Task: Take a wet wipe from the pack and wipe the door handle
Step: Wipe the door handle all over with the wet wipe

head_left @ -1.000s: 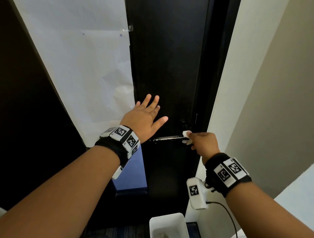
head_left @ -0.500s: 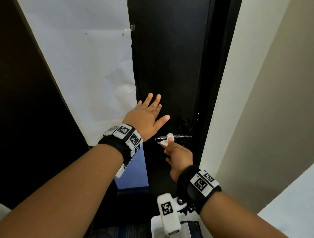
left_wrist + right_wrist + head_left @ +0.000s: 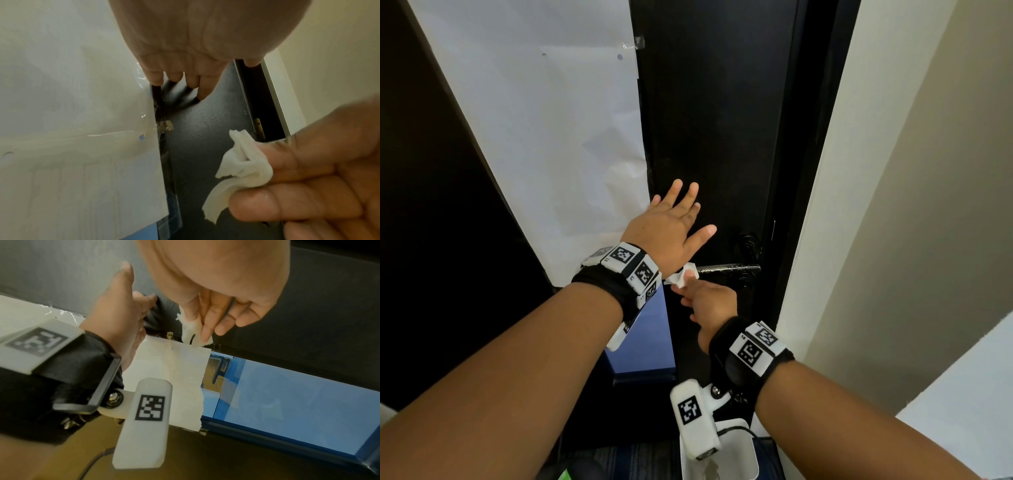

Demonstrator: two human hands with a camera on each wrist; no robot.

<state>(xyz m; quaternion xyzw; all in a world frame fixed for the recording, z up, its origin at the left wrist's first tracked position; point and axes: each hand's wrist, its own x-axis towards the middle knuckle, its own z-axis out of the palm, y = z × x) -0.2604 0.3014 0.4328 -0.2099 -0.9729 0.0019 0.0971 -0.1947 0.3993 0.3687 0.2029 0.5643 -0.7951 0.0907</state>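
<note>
A dark lever door handle sticks out horizontally from the black door. My right hand pinches a crumpled white wet wipe at the handle's left tip; the wet wipe shows between thumb and fingers in the left wrist view, and the wet wipe is held by the right hand's fingertips. My left hand lies flat on the door above the handle with fingers spread. The wipe pack is not in view.
White paper is taped over the panel left of the door. A blue glass strip shows below it. A white bin stands on the floor under my right wrist. A cream wall borders the door frame on the right.
My right hand has slid the wipe leftward along the handle, from its right end near the door edge to its left tip. The left hand has stayed flat on the door.
</note>
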